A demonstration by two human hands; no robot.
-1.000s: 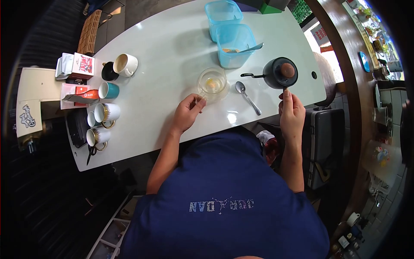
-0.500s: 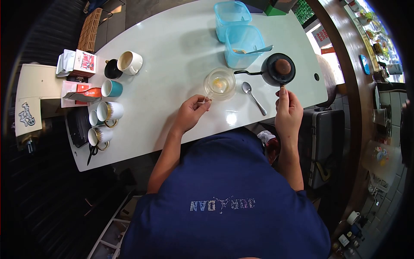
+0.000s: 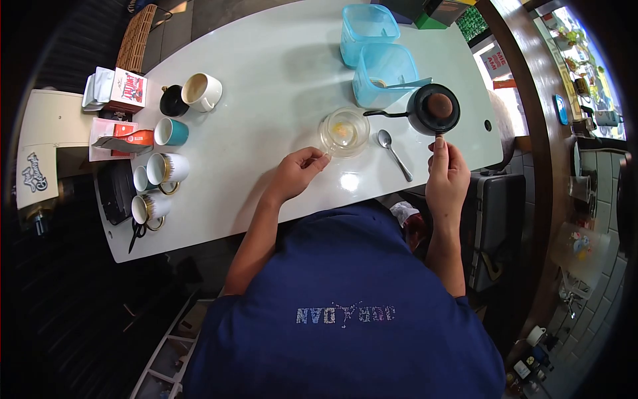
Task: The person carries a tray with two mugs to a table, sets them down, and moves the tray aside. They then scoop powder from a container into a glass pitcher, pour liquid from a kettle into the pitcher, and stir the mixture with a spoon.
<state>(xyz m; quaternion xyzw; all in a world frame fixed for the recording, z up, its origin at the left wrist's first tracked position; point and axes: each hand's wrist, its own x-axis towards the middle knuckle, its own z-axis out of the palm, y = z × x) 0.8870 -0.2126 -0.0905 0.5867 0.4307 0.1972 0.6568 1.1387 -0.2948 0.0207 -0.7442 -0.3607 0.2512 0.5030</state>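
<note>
A clear glass cup with a little yellowish stuff at its bottom is on the white table. My left hand pinches the cup's small handle at its near left side. In my right hand is the handle of a black gooseneck kettle, its lid topped by a round brown knob. The kettle's thin spout points left, its tip right at the cup's far right rim. Between cup and kettle lies a metal spoon, bowl end away from me.
Two blue plastic containers stand behind the cup, the nearer with a utensil in it. Several mugs, a black bowl, boxes and scissors line the table's left end. A black case stands beyond the right edge.
The whole view has shifted slightly. Both hands, the glass cup and the kettle keep nearly the same places relative to one another.
</note>
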